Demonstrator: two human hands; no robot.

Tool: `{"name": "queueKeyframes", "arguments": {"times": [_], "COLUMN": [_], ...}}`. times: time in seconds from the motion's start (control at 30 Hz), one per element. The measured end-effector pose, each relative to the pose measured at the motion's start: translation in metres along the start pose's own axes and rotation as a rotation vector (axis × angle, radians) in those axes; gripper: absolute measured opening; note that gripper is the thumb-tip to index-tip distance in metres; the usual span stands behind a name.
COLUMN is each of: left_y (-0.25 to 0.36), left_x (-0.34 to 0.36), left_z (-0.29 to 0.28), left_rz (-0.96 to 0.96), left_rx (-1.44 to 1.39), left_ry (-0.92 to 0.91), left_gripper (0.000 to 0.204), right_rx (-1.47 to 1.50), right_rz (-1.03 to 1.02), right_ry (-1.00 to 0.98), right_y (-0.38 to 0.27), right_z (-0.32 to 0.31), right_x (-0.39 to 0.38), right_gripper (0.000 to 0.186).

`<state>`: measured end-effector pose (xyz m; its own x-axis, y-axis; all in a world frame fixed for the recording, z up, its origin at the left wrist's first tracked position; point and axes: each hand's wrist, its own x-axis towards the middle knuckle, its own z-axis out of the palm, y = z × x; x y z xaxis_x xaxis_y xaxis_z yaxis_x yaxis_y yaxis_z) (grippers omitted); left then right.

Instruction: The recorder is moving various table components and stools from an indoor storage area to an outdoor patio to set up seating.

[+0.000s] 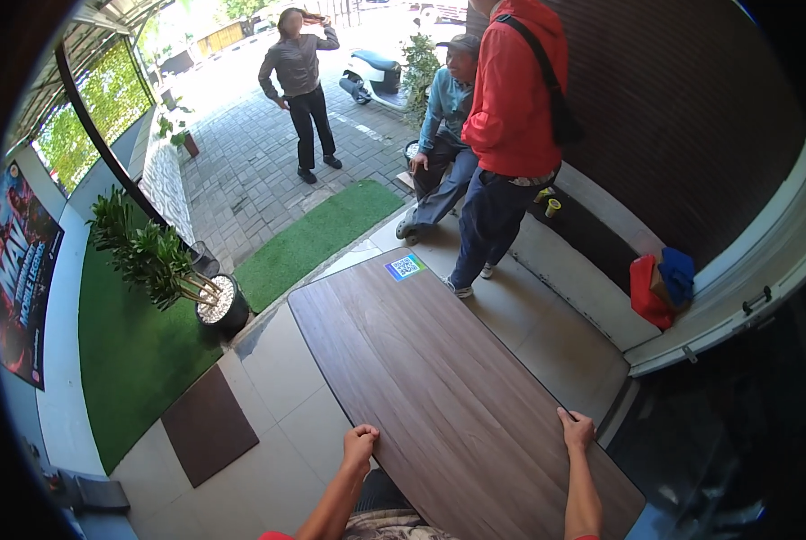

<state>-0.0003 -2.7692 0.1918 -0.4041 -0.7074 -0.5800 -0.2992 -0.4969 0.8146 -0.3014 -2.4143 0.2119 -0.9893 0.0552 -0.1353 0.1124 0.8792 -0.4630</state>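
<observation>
A long wooden tabletop (pixel 448 360) with brown grain and a dark edge stretches away in front of me. My left hand (pixel 361 445) is closed around its left edge, the fingers curled. On the opposite edge, my right hand (pixel 577 431) grips the board with the thumb side up. The parts of the fingers under the board are hidden. A small sticker with a square code (pixel 405 266) lies on the far end of the top. Whatever supports the board is out of sight.
A person in a red jacket (pixel 520 99) stands just beyond the table's far right, beside a seated person (pixel 452 112). Further off, another person (pixel 300 85) stands on paving. A potted plant (pixel 221 310), brown mat (pixel 210 425) and green turf (pixel 317 238) lie leftward; a glass door (pixel 727 423) is at right.
</observation>
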Motion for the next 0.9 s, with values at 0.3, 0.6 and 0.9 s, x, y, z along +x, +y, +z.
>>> {"name": "queueKeyframes", "arguments": {"times": [0.3,0.6,0.9], "left_y": [-0.006,-0.033,-0.065], "left_x": [-0.001,-0.008,-0.015], "left_z": [0.059,0.105,0.120], "left_rz": [-0.031,-0.127,-0.181], "left_rx": [-0.097,-0.138,-0.127], "left_ry": [0.152,0.235,0.259], "left_gripper": [0.011,0.013,0.014], "right_rx": [-0.032,0.061,0.181], "right_rz": [-0.106,-0.170,-0.149], "right_ry": [-0.037,-0.037,-0.118], "right_y": [-0.008,0.001,0.038], "right_z": [0.020,0.027,0.045], "right_x": [0.090,0.142,0.163], "right_gripper": [0.048,0.044,0.040]}}
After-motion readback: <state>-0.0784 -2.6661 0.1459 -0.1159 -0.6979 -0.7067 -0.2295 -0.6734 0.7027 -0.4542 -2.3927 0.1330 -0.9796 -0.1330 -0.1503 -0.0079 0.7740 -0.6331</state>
